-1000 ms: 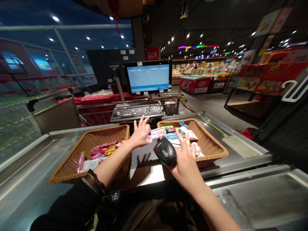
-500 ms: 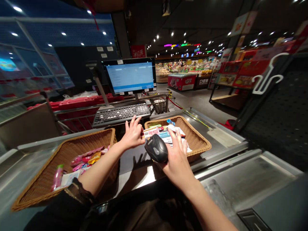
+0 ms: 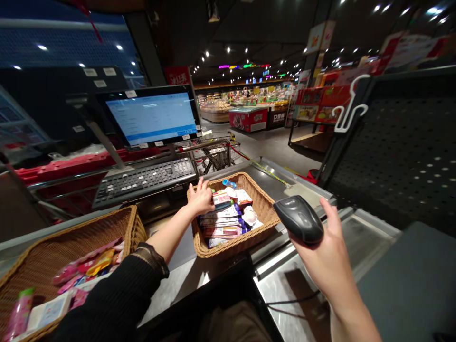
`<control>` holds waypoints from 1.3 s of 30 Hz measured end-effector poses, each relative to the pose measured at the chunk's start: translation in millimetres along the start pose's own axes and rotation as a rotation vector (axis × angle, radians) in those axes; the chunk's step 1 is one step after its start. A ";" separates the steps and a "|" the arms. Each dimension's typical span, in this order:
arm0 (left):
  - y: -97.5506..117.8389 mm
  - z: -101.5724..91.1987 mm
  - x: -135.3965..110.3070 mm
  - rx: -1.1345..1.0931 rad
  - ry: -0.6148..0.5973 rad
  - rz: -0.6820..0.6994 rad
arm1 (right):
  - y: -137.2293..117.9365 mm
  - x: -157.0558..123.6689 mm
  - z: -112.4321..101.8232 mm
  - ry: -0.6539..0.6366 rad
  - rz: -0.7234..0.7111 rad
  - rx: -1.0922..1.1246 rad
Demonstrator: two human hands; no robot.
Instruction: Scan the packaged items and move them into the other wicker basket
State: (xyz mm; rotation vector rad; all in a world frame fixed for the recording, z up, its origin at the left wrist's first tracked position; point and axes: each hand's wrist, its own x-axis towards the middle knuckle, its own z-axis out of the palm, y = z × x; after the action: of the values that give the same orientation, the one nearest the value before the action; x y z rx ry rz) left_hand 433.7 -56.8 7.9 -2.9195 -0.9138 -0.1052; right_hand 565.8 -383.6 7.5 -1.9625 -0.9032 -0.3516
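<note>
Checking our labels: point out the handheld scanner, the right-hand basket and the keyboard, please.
Handheld scanner (image 3: 300, 219): head view, top of its black body.
Right-hand basket (image 3: 264, 207): head view, inside of its right wicker wall.
Keyboard (image 3: 146, 182): head view, middle of its keys.

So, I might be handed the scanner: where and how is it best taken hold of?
Probably by the free end of the scanner, across both sides, from above on the basket side. That end juts out uncovered, while the right hand is under the other end; any handle is hidden. The body is smooth and rounded, so a full-width grip should beat a pinch.
</note>
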 end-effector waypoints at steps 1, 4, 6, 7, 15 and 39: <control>-2.0 5.3 2.2 0.009 -0.016 0.000 | 1.8 -0.2 -1.4 0.003 0.008 0.004; -9.4 17.7 4.1 0.016 -0.061 -0.032 | 4.5 -0.4 -3.8 -0.006 0.024 0.026; -12.9 22.0 3.3 0.010 -0.084 -0.055 | 4.9 -0.5 -3.8 -0.005 0.036 0.038; -13.6 22.9 2.5 0.010 -0.088 -0.054 | 4.8 -0.7 -3.1 -0.004 0.041 0.041; -7.9 7.5 -22.3 0.003 0.022 -0.027 | -18.2 -1.3 15.5 -0.120 -0.071 0.039; -248.4 -0.3 -342.9 -0.039 -0.293 -0.661 | -150.6 -48.3 128.2 -0.410 -0.671 0.284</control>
State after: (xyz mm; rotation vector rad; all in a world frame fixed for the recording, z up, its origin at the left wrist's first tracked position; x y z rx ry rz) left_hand 10.7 -47.4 -8.5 -2.5716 -1.9024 0.2750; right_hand 410.8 -251.6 5.5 -1.4451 -1.7774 -0.1773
